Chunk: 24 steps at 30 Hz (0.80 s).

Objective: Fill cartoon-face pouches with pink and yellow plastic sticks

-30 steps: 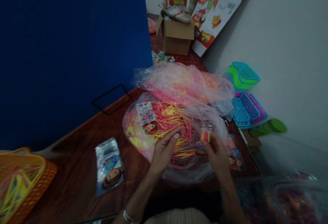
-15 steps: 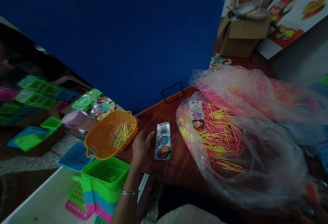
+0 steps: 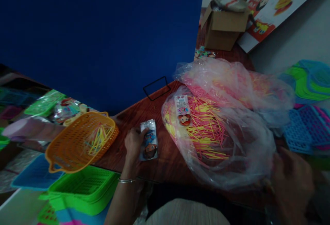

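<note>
My left hand (image 3: 133, 143) rests on the brown table (image 3: 165, 165), its fingers curled onto the left edge of a small printed packet (image 3: 149, 140) with a cartoon face. My right hand (image 3: 292, 183) is at the lower right, dark and blurred, beside the edge of a big clear plastic bag (image 3: 219, 135) full of pink and yellow sticks. Another cartoon packet (image 3: 182, 110) lies on top of the sticks inside that bag.
An orange basket (image 3: 79, 141) with a few yellow sticks overhangs the table's left edge, above green and blue baskets (image 3: 82, 187). A second bag of sticks (image 3: 232, 80), a cardboard box (image 3: 223, 27) and stacked coloured baskets (image 3: 309, 108) lie behind and to the right. A blue wall (image 3: 103, 36) stands behind.
The view swung left and partly back. My left hand left the sticks in the bag and now grips the packet on the table. My right hand, out of view half a second ago, shows again at the lower right.
</note>
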Tool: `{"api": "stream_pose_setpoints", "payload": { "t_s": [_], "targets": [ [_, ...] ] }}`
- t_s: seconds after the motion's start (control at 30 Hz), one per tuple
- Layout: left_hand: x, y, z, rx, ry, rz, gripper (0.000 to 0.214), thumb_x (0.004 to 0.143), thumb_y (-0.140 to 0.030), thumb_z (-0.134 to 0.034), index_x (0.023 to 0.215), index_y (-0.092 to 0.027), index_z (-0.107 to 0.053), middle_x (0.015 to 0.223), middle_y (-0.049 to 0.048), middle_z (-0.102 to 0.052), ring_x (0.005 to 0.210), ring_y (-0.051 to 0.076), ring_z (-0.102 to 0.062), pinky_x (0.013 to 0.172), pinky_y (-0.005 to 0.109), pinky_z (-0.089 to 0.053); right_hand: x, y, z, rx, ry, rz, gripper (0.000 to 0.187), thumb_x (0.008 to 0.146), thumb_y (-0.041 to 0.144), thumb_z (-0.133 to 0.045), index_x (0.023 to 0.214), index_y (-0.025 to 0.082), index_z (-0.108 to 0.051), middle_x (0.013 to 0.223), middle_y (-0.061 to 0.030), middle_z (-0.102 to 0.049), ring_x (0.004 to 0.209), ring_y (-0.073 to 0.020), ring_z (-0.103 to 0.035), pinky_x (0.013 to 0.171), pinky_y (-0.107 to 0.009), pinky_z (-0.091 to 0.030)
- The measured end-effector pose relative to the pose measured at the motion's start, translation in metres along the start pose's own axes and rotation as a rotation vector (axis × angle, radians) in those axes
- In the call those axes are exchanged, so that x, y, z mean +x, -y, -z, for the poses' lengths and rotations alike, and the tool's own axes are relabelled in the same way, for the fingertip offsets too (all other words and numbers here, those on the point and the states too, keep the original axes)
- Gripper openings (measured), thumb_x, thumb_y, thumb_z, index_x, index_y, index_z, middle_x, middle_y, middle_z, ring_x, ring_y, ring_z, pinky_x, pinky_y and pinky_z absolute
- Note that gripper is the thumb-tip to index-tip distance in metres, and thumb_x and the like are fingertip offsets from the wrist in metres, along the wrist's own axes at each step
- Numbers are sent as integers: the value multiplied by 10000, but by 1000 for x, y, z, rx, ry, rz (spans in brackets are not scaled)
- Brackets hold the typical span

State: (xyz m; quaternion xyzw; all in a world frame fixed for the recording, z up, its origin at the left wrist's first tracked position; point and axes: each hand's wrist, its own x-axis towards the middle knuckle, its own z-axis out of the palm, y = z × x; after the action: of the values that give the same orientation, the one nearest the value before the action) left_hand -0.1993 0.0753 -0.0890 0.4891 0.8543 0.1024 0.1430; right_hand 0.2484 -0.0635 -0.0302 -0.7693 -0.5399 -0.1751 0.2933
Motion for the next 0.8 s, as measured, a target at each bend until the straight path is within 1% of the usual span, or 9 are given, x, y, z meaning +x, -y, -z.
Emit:
{"api": "stream_pose_setpoints", "payload": {
  "t_s": [0.07, 0.13, 0.17, 0.27, 0.4, 0.47, 0.53, 0.67, 0.8],
  "targets": [
    [3, 3, 3, -54, 18, 3, 430, 725, -544, -516, 840, -157, -666, 785, 129, -688, 757, 278, -630, 624, 320, -424, 0, 32, -14, 237, 230, 216, 254, 877, 296, -419, 1027, 177, -587, 940, -92, -630, 881, -221, -579, 827, -372, -446],
    [4, 6, 5, -61, -2, -17, 417, 761, -512, -485, 860, -158, -681, 780, 132, -694, 737, 271, -629, 613, 318, -411, -7, 60, -33, 375, 404, 418, 238, 891, 224, -397, 1027, 201, -591, 938, -71, -634, 891, -200, -568, 835, -351, -436],
    [4, 7, 6, -43, -22, -31, 417, 783, -493, -461, 878, -154, -685, 793, 140, -696, 735, 271, -627, 614, 320, -407, -11, 71, -43, 373, 502, 512, 261, 893, 181, -378, 1043, 205, -590, 960, -68, -632, 913, -199, -557, 853, -354, -421],
    [1, 7, 7, 66, -81, -84, 423, 837, -422, -382, 897, -135, -686, 818, 163, -693, 726, 270, -621, 614, 323, -398, -23, 95, -69, 244, 643, 653, 300, 866, 111, -397, 1101, 177, -571, 1043, -90, -610, 949, -225, -520, 838, -372, -398],
    [-5, 5, 6, 197, -141, -178, 403, 859, -310, -324, 841, -114, -676, 847, 165, -671, 719, 243, -612, 597, 291, -391, -28, 109, -83, 46, 686, 695, 336, 844, 109, -439, 1165, 160, -526, 1098, -110, -585, 939, -257, -493, 785, -387, -373],
    [-7, 3, 6, 213, -169, -213, 384, 854, -262, -316, 840, -119, -672, 872, 153, -659, 728, 230, -609, 592, 276, -391, -27, 114, -83, -20, 693, 688, 306, 847, 114, -435, 1134, 150, -535, 1054, -116, -593, 915, -260, -490, 763, -379, -363],
    [-9, 2, 7, 179, -211, -213, 385, 859, -261, -311, 904, -127, -669, 900, 144, -653, 737, 227, -608, 600, 277, -400, -26, 118, -82, -67, 696, 690, 263, 851, 116, -424, 1081, 146, -550, 1002, -117, -598, 885, -257, -490, 742, -371, -357],
    [-15, 0, 11, -9, -277, -177, 390, 860, -342, -351, 1046, -148, -634, 937, 130, -664, 783, 249, -610, 668, 319, -431, -29, 126, -79, -104, 697, 755, 250, 844, 81, -390, 1028, 136, -550, 976, -119, -592, 885, -262, -492, 754, -380, -359],
    [-23, -5, 22, -337, -271, -80, 333, 806, -400, -462, 928, -150, -645, 794, 70, -670, 707, 211, -602, 663, 302, -445, -31, 130, -81, -82, 695, 764, 303, 836, 46, -350, 1068, 122, -529, 1018, -143, -586, 927, -269, -503, 803, -402, -368]
  ]
}}
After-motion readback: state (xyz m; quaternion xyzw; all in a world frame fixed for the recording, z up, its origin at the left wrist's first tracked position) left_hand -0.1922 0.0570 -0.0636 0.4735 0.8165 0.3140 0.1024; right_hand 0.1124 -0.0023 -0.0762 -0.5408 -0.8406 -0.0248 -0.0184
